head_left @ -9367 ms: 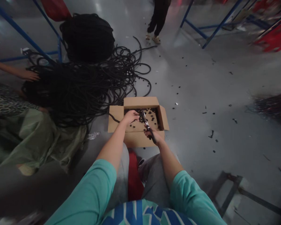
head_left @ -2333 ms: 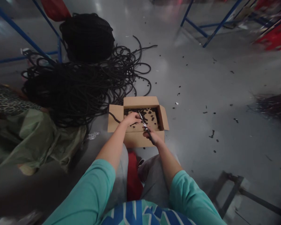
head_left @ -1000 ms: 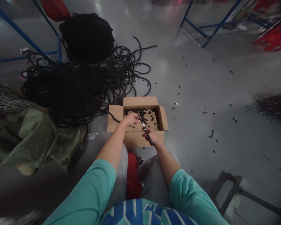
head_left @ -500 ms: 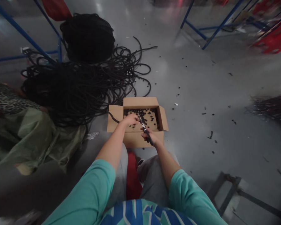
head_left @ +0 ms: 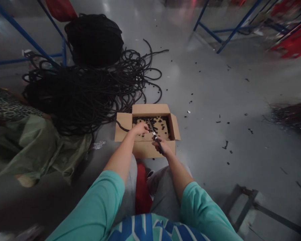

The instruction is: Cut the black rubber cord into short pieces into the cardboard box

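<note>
An open cardboard box (head_left: pixel 150 150) stands on the floor in front of my knees, with many short black cut pieces (head_left: pixel 163 126) scattered inside. My left hand (head_left: pixel 141 128) is over the box's left part, fingers closed on a black cord (head_left: pixel 122 127) that runs in across the left flap; the cord's end is hidden by the fingers. Gripped in my right hand (head_left: pixel 163 146), over the near side of the box, are scissors (head_left: pixel 157 140) with dark handles. Their metal blades point up and left, just right of my left fingertips.
Left of the box lies a large tangle of black cord (head_left: pixel 90 90), with a wound black bundle (head_left: pixel 94 40) behind it. Green cloth (head_left: pixel 40 147) lies at left beside a person's patterned clothing (head_left: pixel 10 103). Blue metal frames (head_left: pixel 210 32) stand behind; a metal frame (head_left: pixel 245 209) is at lower right.
The scissors and my right hand have shifted slightly right, and a small gap shows between the blades and my left fingers. My left hand has hardly moved.
</note>
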`<state>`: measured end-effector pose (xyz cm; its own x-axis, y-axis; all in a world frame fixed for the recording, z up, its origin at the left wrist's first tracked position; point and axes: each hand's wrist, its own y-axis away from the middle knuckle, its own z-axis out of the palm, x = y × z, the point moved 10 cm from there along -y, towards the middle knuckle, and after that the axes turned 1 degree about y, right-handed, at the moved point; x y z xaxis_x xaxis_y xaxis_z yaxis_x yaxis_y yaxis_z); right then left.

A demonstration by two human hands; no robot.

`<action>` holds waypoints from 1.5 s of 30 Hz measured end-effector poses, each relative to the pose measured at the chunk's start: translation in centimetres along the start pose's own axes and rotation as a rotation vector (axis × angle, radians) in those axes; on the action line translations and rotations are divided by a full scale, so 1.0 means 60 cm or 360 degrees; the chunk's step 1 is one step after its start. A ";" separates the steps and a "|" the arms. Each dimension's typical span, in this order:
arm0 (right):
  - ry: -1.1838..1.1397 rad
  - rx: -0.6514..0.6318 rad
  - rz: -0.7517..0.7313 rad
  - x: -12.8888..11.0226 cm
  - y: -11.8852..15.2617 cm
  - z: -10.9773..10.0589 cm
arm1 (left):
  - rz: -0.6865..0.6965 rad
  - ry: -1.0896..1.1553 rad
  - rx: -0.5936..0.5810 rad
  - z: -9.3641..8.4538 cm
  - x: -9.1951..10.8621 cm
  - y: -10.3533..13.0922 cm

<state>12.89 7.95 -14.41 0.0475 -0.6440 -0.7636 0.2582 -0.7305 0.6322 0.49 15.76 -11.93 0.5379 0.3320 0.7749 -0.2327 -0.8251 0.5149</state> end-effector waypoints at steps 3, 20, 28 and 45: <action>-0.0021 0.0048 -0.0044 -0.003 -0.003 -0.010 | 0.0021 0.0091 0.0104 -0.012 -0.003 -0.005; -0.0100 0.0025 -0.0075 -0.006 -0.006 -0.015 | 0.0086 0.0340 0.0839 -0.115 -0.012 0.012; -0.0158 0.0017 -0.0062 0.000 -0.007 -0.015 | 0.0099 0.1025 0.1220 -0.188 -0.024 0.101; -0.0353 -0.0352 -0.0076 -0.022 0.091 0.086 | 0.0330 0.2013 0.0270 -0.114 0.092 0.431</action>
<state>9.27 3.62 -9.27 -0.1751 -0.6616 -0.7292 0.4601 -0.7097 0.5335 -8.12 -0.62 8.17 -0.6533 0.3140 0.6889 -0.0635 -0.9295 0.3634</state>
